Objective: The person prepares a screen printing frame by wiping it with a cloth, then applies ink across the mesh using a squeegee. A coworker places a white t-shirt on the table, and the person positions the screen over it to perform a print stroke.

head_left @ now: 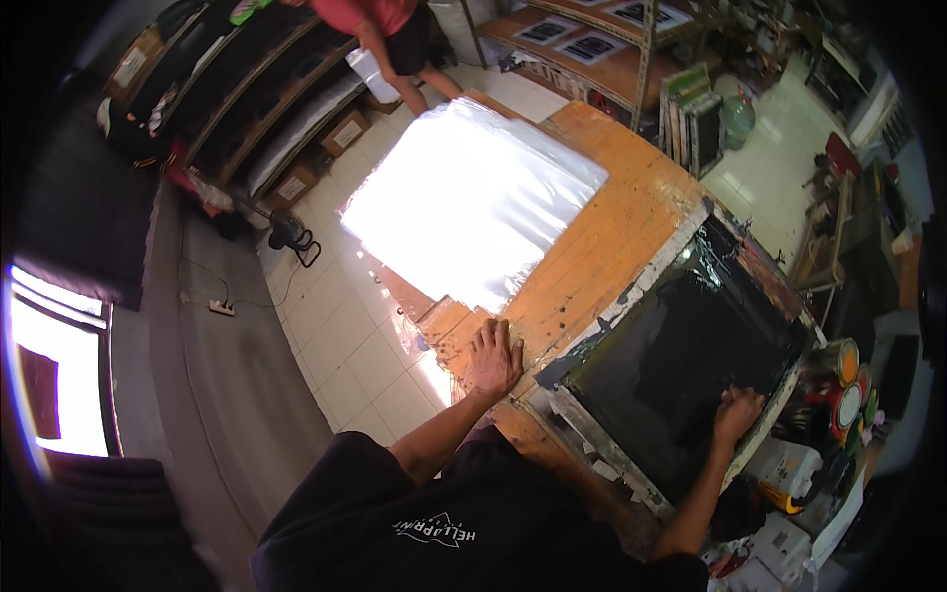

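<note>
My left hand (496, 363) lies flat on the near edge of the wooden table (582, 271), fingers stretched out, just below a stack of shiny plastic sheets (473, 192). My right hand (740, 409) is closed, with its fingers curled, over the right side of a screen-printing frame (646, 370). Whatever those fingers hold, if anything, is hidden. Dark, wet-looking ink covers most of the frame's mesh, with a glossy patch near its far corner. Worn, ink-stained tape runs along the frame's borders.
Paint cans (846, 365) and white containers (784, 464) crowd the right side. Beyond the table, a person in a red shirt (370, 20) bends beside shelves (266, 89). A small fan (289, 232) stands on the tiled floor. Several frames (691, 123) lean near a large bottle (737, 120).
</note>
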A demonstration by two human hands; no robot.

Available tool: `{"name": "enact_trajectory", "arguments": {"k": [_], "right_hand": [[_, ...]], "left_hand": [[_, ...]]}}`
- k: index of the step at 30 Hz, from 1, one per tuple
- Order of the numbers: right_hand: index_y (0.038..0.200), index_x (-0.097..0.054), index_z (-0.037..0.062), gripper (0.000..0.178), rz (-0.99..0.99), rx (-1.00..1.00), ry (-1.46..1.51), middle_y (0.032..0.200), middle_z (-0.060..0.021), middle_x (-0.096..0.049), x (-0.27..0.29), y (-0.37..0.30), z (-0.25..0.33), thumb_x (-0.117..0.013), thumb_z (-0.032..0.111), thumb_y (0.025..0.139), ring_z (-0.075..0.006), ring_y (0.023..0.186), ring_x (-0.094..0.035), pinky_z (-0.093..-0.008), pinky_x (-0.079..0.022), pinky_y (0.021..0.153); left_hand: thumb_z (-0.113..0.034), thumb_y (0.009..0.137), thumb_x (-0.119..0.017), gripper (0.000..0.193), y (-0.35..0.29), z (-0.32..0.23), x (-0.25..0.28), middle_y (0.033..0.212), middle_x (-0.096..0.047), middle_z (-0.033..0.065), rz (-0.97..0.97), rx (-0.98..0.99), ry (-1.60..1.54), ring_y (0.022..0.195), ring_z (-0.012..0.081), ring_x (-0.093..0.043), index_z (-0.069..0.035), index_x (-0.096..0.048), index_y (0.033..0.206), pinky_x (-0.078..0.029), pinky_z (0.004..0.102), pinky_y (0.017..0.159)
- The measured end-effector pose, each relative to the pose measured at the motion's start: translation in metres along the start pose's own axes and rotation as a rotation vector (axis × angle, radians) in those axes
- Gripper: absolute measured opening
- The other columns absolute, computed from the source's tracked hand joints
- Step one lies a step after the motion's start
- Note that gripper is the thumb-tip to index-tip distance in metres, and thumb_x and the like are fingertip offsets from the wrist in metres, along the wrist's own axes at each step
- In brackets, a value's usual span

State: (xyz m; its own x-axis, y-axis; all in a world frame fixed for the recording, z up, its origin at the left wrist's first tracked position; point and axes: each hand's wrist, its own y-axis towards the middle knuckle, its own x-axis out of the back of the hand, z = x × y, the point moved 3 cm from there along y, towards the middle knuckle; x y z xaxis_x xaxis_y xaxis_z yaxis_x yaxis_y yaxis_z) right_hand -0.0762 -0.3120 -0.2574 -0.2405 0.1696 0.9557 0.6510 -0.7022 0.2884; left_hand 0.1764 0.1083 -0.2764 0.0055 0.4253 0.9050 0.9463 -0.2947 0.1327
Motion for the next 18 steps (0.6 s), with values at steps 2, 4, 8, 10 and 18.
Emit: {"name": "enact_trajectory", "arguments": {"k": [2, 4, 8, 10, 18], "right_hand": [[0.088, -0.075, -0.0007, 0.016, 0.007, -0.056, 0.085, 0.089, -0.0160, -0.063, -0.016, 0.023, 0.009, -0.075, 0.000, 0.072, -0.0326, 0.089, -0.060, -0.0422, -0.051, 0.078], [0.086, -0.066, -0.0035, 0.011, 0.057, -0.117, 0.138, 0.096, -0.0186, -0.060, -0.021, 0.022, 0.038, -0.071, 0.001, 0.077, -0.0333, 0.091, -0.061, -0.0438, -0.051, 0.079], [0.086, -0.076, 0.0071, 0.013, 0.159, 0.361, 0.323, 0.095, -0.0113, -0.062, 0.008, -0.035, 0.093, -0.072, 0.011, 0.074, -0.0353, 0.098, -0.054, -0.0449, -0.044, 0.084], [0.087, -0.077, 0.0041, 0.014, 0.155, 0.361, 0.261, 0.090, -0.0130, -0.059, 0.032, -0.036, 0.074, -0.070, 0.009, 0.076, -0.0352, 0.094, -0.053, -0.0436, -0.043, 0.081], [0.084, -0.071, -0.0013, 0.018, 0.032, 0.063, 0.279, 0.093, -0.0176, -0.059, 0.004, -0.066, 0.020, -0.066, 0.016, 0.084, -0.0393, 0.092, -0.056, -0.0486, -0.046, 0.083]], "left_hand": [[-0.032, 0.095, -0.057, 0.052, 0.000, -0.003, 0.002, 0.138, -0.043, 0.0250, 0.015, 0.008, -0.017, 0.125, 0.0438, -0.041, -0.001, -0.046, 0.136, -0.033, 0.0552, 0.104], [-0.031, 0.095, -0.057, 0.050, -0.001, -0.003, 0.004, 0.135, -0.044, 0.0243, 0.015, -0.002, -0.021, 0.123, 0.0433, -0.042, -0.002, -0.047, 0.134, -0.033, 0.0550, 0.103], [-0.029, 0.094, -0.057, 0.048, -0.005, -0.001, 0.000, 0.131, -0.046, 0.0234, -0.027, -0.017, -0.031, 0.121, 0.0430, -0.043, -0.003, -0.046, 0.133, -0.034, 0.0544, 0.101], [-0.028, 0.094, -0.057, 0.047, -0.006, 0.000, 0.000, 0.131, -0.046, 0.0233, -0.021, -0.013, -0.051, 0.121, 0.0428, -0.043, -0.002, -0.046, 0.133, -0.034, 0.0539, 0.101], [-0.025, 0.095, -0.055, 0.045, -0.006, 0.001, 0.001, 0.131, -0.046, 0.0229, -0.059, -0.037, -0.073, 0.118, 0.0424, -0.044, -0.002, -0.047, 0.133, -0.035, 0.0534, 0.099]]}}
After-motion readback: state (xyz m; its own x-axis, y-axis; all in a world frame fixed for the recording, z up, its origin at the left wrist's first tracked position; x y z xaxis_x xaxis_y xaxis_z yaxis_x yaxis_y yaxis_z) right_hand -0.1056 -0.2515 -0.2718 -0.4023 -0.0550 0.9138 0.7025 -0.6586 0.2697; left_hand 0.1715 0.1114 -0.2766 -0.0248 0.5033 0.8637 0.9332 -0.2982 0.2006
